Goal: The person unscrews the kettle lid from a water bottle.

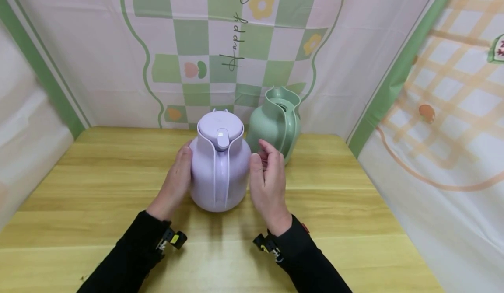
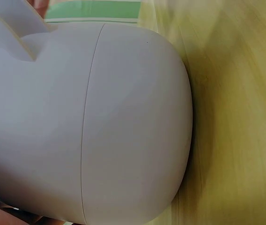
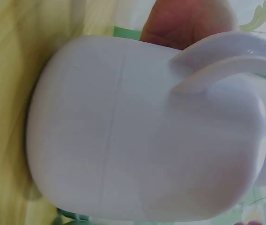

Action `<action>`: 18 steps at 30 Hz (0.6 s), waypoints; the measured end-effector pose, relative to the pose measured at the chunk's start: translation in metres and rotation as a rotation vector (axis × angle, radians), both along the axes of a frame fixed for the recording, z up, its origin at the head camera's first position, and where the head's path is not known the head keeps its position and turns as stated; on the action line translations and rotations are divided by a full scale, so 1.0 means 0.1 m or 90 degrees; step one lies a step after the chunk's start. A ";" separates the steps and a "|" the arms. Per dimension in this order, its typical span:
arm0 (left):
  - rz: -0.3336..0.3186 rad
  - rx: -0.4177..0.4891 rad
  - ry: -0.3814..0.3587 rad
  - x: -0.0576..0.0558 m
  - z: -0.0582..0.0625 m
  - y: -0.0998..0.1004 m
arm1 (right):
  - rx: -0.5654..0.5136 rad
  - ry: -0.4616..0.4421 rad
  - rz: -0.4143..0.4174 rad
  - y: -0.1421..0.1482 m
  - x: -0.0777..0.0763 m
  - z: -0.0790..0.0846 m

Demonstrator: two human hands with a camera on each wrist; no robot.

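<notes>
Our left hand [image 1: 175, 179] lies unclenched against the lilac jug [image 1: 220, 170], upright at the frame's centre; our right hand [image 1: 269, 183], relaxed and holding nothing, is just beside it, before the green jug [image 1: 261, 124] right of centre.

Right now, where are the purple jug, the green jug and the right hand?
Purple jug [image 1: 222, 172], head view, on its handle.
Green jug [image 1: 267, 127], head view, on its rounded body.
Right hand [image 1: 271, 183], head view, on its middle.
</notes>
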State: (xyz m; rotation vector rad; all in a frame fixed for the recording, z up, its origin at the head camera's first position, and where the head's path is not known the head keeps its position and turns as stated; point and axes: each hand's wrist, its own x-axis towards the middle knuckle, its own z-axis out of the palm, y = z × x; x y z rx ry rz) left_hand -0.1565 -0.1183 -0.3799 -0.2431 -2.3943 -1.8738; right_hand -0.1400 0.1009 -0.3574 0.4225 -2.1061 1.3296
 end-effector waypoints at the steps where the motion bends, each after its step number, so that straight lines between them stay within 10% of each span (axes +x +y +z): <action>1: -0.001 -0.002 0.002 0.00 0.00 0.00 | -0.001 0.015 -0.004 0.00 0.02 0.01; 18: 0.008 0.020 0.025 0.00 -0.03 -0.01 | 0.013 0.021 0.145 -0.16 0.20 -0.04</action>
